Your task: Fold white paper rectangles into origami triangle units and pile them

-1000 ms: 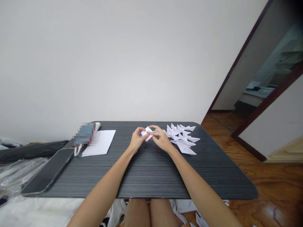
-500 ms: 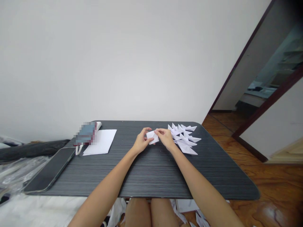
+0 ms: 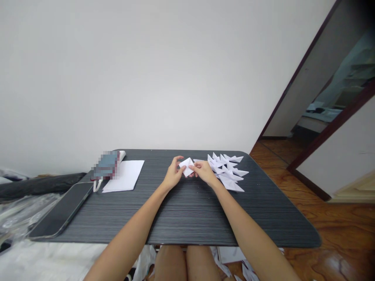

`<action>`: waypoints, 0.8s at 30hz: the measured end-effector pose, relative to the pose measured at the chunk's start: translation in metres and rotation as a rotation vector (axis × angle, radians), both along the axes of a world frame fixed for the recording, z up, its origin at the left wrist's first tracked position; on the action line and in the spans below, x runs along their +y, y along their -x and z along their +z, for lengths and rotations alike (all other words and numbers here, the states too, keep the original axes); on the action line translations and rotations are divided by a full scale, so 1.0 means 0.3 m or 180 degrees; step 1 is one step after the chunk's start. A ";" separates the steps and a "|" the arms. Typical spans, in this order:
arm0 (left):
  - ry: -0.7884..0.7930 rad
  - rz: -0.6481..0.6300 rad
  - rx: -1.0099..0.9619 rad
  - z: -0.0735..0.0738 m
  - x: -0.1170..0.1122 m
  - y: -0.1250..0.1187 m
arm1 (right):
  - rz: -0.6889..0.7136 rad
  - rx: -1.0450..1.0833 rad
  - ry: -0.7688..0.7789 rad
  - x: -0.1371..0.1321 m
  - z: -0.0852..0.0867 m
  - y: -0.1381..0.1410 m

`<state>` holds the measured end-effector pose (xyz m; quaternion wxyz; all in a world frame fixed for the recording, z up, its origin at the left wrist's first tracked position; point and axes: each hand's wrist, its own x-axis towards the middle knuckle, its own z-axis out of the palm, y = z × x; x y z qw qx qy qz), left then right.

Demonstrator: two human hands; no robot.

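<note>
Over the far middle of a dark ribbed table (image 3: 187,218), both hands hold one small folded piece of white paper (image 3: 187,166). My left hand (image 3: 173,176) pinches its left side with thumb and fingers closed on it. Its right edge is pinched by my right hand (image 3: 205,173). The paper forms a pointed, roughly diamond shape, tip up. Just right of my right hand lies a cluster of several folded white paper triangles (image 3: 230,171).
A flat white sheet (image 3: 124,175) lies at the table's far left, with a blurred-out object (image 3: 107,165) and a white cable beside it. A dark phone (image 3: 63,210) rests on the left edge. Paper scraps litter the wooden floor below. An open doorway is at right.
The paper piece has been turned and refolded between the fingers, going from a small rectangle to a pointed shape. Both hands stayed in nearly the same spot.
</note>
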<state>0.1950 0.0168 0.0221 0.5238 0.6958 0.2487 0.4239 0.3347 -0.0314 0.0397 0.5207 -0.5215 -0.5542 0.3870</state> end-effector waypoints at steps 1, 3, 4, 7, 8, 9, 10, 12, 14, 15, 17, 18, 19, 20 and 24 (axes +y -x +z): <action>0.0086 -0.0072 0.0017 0.001 -0.003 -0.001 | -0.0050 0.0015 -0.0001 0.000 -0.001 -0.001; 0.0283 -0.0245 0.0042 0.007 -0.010 -0.002 | -0.0086 0.0081 0.0009 0.002 -0.003 -0.005; 0.0371 -0.0320 0.0030 0.011 -0.013 -0.002 | -0.0060 0.0144 0.0021 0.002 -0.002 -0.008; 0.0555 -0.0415 -0.0101 0.024 -0.013 0.003 | 0.0223 0.0437 0.0068 0.000 0.006 -0.021; 0.0588 -0.0414 -0.0144 0.028 -0.010 0.006 | 0.0348 0.0534 0.0102 -0.002 0.009 -0.027; 0.0602 -0.0399 -0.0168 0.031 -0.007 0.008 | 0.0457 0.0615 0.0152 -0.003 0.011 -0.032; 0.0600 -0.0384 -0.0168 0.032 -0.004 0.011 | 0.0524 0.0676 0.0212 -0.004 0.013 -0.037; 0.0572 -0.0375 -0.0142 0.035 0.000 0.015 | 0.0504 0.0717 0.0333 -0.004 0.012 -0.045; 0.0556 -0.0402 -0.0125 0.036 0.000 0.017 | 0.0347 0.0685 0.0401 -0.001 0.008 -0.047; 0.0562 -0.0420 -0.0129 0.037 -0.001 0.017 | 0.0259 0.0658 0.0412 0.001 0.006 -0.046; 0.0597 -0.0445 -0.0155 0.039 -0.005 0.015 | 0.0138 0.0610 0.0387 0.006 0.001 -0.041; 0.0619 -0.0452 -0.0174 0.041 -0.008 0.014 | 0.0104 0.0591 0.0354 0.008 -0.002 -0.038; 0.0640 -0.0450 -0.0196 0.042 -0.010 0.013 | 0.0081 0.0573 0.0315 0.010 -0.004 -0.035; 0.0657 -0.0444 -0.0216 0.044 -0.011 0.012 | 0.0066 0.0553 0.0275 0.012 -0.007 -0.032; 0.0656 -0.0444 -0.0228 0.055 -0.015 0.016 | 0.0010 0.0458 0.0133 0.016 -0.015 -0.029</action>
